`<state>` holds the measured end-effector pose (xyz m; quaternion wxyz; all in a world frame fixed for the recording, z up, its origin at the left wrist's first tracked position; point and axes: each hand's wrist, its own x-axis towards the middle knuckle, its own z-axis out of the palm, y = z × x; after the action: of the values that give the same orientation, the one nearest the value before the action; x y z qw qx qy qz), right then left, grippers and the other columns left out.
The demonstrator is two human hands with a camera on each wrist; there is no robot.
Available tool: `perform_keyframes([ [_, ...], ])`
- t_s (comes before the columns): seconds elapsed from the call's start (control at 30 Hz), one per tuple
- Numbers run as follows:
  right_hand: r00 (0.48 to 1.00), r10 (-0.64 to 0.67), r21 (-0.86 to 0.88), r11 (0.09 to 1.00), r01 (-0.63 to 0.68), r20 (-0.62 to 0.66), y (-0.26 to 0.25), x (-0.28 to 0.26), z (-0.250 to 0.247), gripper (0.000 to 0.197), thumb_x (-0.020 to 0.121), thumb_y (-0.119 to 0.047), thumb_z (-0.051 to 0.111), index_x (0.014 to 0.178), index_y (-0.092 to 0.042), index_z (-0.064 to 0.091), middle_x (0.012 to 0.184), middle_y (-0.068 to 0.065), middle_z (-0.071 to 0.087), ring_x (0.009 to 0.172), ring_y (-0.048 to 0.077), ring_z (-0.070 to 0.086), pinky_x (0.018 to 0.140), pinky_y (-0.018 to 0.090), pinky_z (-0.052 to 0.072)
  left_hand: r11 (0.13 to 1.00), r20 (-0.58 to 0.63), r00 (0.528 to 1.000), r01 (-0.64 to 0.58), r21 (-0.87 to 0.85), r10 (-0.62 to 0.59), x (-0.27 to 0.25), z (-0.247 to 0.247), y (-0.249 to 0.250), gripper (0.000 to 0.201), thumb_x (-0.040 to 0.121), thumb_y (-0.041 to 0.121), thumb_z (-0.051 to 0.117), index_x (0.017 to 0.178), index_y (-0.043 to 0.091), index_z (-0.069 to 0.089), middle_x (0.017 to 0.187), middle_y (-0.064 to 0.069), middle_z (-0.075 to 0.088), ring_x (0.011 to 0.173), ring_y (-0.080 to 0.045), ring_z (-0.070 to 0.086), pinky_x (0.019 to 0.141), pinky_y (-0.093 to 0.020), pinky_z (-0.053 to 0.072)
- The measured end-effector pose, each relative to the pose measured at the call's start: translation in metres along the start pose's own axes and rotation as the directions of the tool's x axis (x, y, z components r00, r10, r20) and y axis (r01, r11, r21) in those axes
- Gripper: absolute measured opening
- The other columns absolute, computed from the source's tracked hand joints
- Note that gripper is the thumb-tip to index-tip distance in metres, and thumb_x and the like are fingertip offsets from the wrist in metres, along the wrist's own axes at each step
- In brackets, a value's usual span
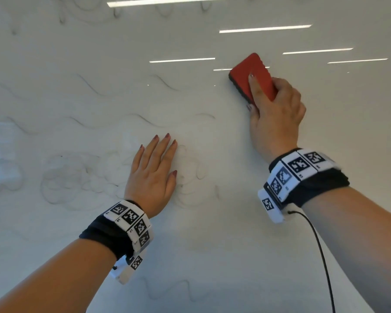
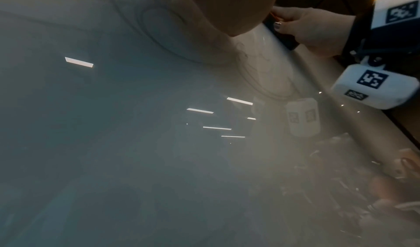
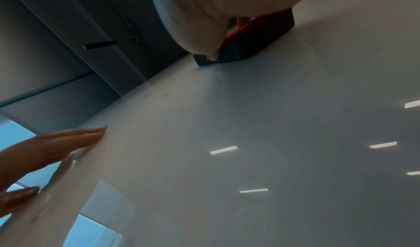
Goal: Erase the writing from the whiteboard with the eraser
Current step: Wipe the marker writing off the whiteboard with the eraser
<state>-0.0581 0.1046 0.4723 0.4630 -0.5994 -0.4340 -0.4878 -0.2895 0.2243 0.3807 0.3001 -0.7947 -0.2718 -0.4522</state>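
A glossy whiteboard (image 1: 212, 233) fills the head view, covered with faint grey wavy smears of writing (image 1: 160, 83). My right hand (image 1: 273, 109) grips a red eraser (image 1: 246, 71) with a dark felt base and holds it flat against the board at the upper right; the index finger lies along its red back. In the right wrist view the eraser's dark felt (image 3: 256, 42) sits on the board under my palm. My left hand (image 1: 154, 168) rests flat on the board at the centre, fingers straight and together, over faint looping marks.
Ceiling lights reflect as bright bars (image 1: 264, 28) on the board. A thin black cable (image 1: 321, 256) hangs from my right wrist band. More faint scribbles (image 1: 63, 177) lie left of my left hand, and a wavy line (image 1: 174, 288) runs low on the board.
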Motion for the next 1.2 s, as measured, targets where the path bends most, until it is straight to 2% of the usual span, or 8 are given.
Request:
perform_keyframes([
  [0.2, 0.994, -0.1, -0.027, 0.994, 0.101, 0.051, -0.015, -0.003, 0.006, 0.055, 0.095, -0.025, 0.05, 0.146, -0.034, 0.033, 0.139, 0.016, 0.039, 0.123, 0.036, 0.037, 0.099, 0.048, 0.029, 1.0, -0.008, 1.0, -0.009, -0.003, 0.009, 0.0, 0.004, -0.001, 0.059, 0.092, 0.032, 0.035, 0.148, 0.015, 0.023, 0.156, -0.003, 0.02, 0.144, -0.022, 0.014, 0.117, -0.042, 0.009],
  [0.37, 0.982, -0.18, 0.007, 0.984, 0.179, 0.066, -0.017, -0.058, 0.014, 0.054, 0.093, -0.024, 0.055, 0.144, -0.032, 0.039, 0.135, 0.017, 0.043, 0.117, 0.037, 0.042, 0.095, 0.048, 0.031, 0.998, -0.004, 0.999, 0.039, 0.038, -0.039, -0.001, 0.006, 0.001, 0.059, 0.092, 0.035, 0.034, 0.148, 0.018, 0.024, 0.156, 0.001, 0.019, 0.144, -0.019, 0.013, 0.114, -0.054, 0.006],
  [0.6, 0.945, -0.289, -0.003, 0.956, 0.293, 0.152, 0.001, -0.137, 0.013, 0.049, 0.09, -0.03, 0.05, 0.139, -0.033, 0.044, 0.131, 0.013, 0.043, 0.113, 0.036, 0.046, 0.09, 0.044, 0.031, 0.999, 0.002, 0.999, 0.036, 0.036, -0.036, -0.002, 0.004, 0.001, 0.06, 0.092, 0.035, 0.037, 0.148, 0.019, 0.024, 0.156, 0.001, 0.018, 0.144, -0.019, 0.012, 0.114, -0.055, 0.007],
  [0.67, 0.951, -0.276, -0.003, 0.96, 0.28, 0.14, 0.001, -0.125, 0.011, 0.05, 0.09, -0.028, 0.053, 0.139, -0.033, 0.045, 0.13, 0.014, 0.044, 0.113, 0.037, 0.046, 0.09, 0.045, 0.032, 0.999, 0.005, 0.999, 0.034, 0.036, -0.035, -0.002, 0.003, 0.002, 0.06, 0.092, 0.036, 0.037, 0.148, 0.019, 0.024, 0.156, 0.001, 0.019, 0.144, -0.019, 0.013, 0.114, -0.055, 0.008],
  [0.77, 0.981, -0.175, 0.012, 0.985, 0.174, 0.09, -0.006, -0.083, 0.008, 0.052, 0.091, -0.023, 0.058, 0.141, -0.031, 0.044, 0.132, 0.017, 0.046, 0.114, 0.039, 0.044, 0.093, 0.049, 0.032, 0.999, 0.008, 1.0, 0.029, 0.043, -0.03, -0.002, 0.002, 0.0, 0.06, 0.092, 0.036, 0.036, 0.148, 0.018, 0.025, 0.156, 0.001, 0.02, 0.144, -0.019, 0.014, 0.114, -0.055, 0.009],
  [0.97, 0.997, -0.064, 0.02, 0.998, 0.063, 0.052, -0.033, -0.014, 0.009, 0.055, 0.093, -0.023, 0.054, 0.144, -0.035, 0.037, 0.138, 0.014, 0.041, 0.123, 0.034, 0.038, 0.1, 0.045, 0.029, 0.999, 0.022, 1.0, -0.013, 0.042, 0.012, -0.004, -0.001, -0.008, 0.062, 0.093, 0.041, 0.037, 0.149, 0.017, 0.024, 0.157, 0.002, 0.016, 0.144, -0.017, 0.013, 0.115, -0.052, 0.012],
  [1.07, 0.996, -0.069, 0.036, 0.997, 0.067, 0.053, -0.053, -0.009, 0.014, 0.055, 0.093, -0.024, 0.054, 0.144, -0.036, 0.036, 0.138, 0.013, 0.04, 0.123, 0.033, 0.037, 0.1, 0.045, 0.029, 0.999, 0.035, 0.999, -0.037, 0.038, 0.036, -0.005, -0.001, -0.013, 0.064, 0.093, 0.044, 0.035, 0.149, 0.014, 0.023, 0.157, 0.001, 0.016, 0.144, -0.017, 0.013, 0.115, -0.05, 0.012],
  [1.2, 0.991, -0.121, 0.05, 0.992, 0.118, 0.062, -0.068, -0.048, 0.021, 0.054, 0.092, -0.023, 0.057, 0.143, -0.033, 0.041, 0.134, 0.015, 0.045, 0.118, 0.035, 0.042, 0.096, 0.047, 0.033, 0.997, 0.032, 0.997, -0.07, 0.034, 0.069, -0.006, 0.0, -0.019, 0.066, 0.093, 0.044, 0.038, 0.149, 0.012, 0.021, 0.157, -0.001, 0.016, 0.144, -0.018, 0.013, 0.116, -0.047, 0.01],
])
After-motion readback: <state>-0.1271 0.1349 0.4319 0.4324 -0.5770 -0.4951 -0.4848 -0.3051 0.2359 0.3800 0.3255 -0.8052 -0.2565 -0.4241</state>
